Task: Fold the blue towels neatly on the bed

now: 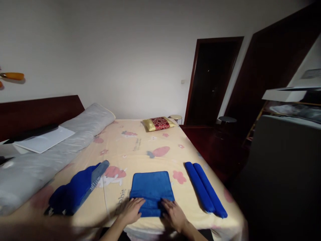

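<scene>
A blue towel lies spread as a near-square on the bed in front of me, with creases across its nearer part. My left hand rests on its near left side, fingers stretched over the fabric. On the near right side lies my right hand, its fingers also extended on the cloth. Two tight blue rolls sit side by side to the right, apart from my hand. To the left is a loose blue cloth bundle with a greyish-blue strip bearing pale lettering.
The bed has a cream sheet with pink prints. A gold and red pillow lies at its far end. Along the left runs a grey bedding roll with a white flat item on it. A stool stands on the floor at right.
</scene>
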Demonstrator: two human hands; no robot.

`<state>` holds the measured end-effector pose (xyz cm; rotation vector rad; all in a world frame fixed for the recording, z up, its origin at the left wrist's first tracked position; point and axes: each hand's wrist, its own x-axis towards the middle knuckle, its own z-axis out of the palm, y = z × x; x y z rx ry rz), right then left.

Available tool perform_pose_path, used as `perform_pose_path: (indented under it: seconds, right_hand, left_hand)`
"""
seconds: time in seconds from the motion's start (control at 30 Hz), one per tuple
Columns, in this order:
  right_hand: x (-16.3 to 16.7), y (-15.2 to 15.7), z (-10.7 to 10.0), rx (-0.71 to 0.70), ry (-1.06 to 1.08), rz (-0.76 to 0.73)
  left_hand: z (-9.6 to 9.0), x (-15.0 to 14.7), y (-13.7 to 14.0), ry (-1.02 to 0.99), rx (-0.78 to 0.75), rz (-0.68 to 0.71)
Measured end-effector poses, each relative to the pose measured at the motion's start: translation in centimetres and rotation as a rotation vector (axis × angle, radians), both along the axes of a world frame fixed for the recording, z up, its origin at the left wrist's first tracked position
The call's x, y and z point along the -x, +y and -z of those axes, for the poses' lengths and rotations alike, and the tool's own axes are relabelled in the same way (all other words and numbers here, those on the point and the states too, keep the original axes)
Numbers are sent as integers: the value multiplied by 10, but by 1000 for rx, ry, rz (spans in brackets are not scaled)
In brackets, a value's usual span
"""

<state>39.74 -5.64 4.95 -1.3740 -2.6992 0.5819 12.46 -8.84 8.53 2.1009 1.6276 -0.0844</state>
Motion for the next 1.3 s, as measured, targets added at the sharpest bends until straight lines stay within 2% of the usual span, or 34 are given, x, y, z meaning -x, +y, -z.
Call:
perform_pose_path:
  seconds: [0.07,0.13,0.23,0.37,0.43,0.5,0.6,0.67,0.77,0.93,1.07,1.2,1.3]
  right_hand:
    - [5,-8,-1,90,55,-140]
    - [5,-12,-3,162,45,-185]
    - [-6,-8,-8,175,-13,-96]
    - [-22,8,-7,98,-147,147]
    - [-25,13,-2,48,-178,208]
    - [-22,14,5,-19,-153,204]
    - [-12,10,15,-95,-58,108]
    - [-7,6,19,-87,-35,56]
    - [-6,5,20,-49,-60,54]
    - [-20,12,16,-15,-88,162]
    - [-26,19,14,39,-106,232]
    - [-22,18,15,78,-160,279]
    - [-17,14,12,45,-182,264]
  left_hand:
    - [6,-17,-4,-63,57,76]
    - [9,-24,-6,-92,113,129]
    - [8,-11,-4,-16,160,92]
    - [0,25,3,125,153,-52]
    - [-3,34,4,132,118,-99]
    - [-7,32,5,108,55,-100]
    - [-9,15,3,69,-30,-64]
    - [-8,2,1,53,-39,-42]
    - [-4,-5,-1,44,-20,-27]
    - [2,21,3,74,15,-95]
    - [5,45,11,97,124,-174]
    - [9,48,14,110,262,-197]
    - [7,42,11,135,242,-192]
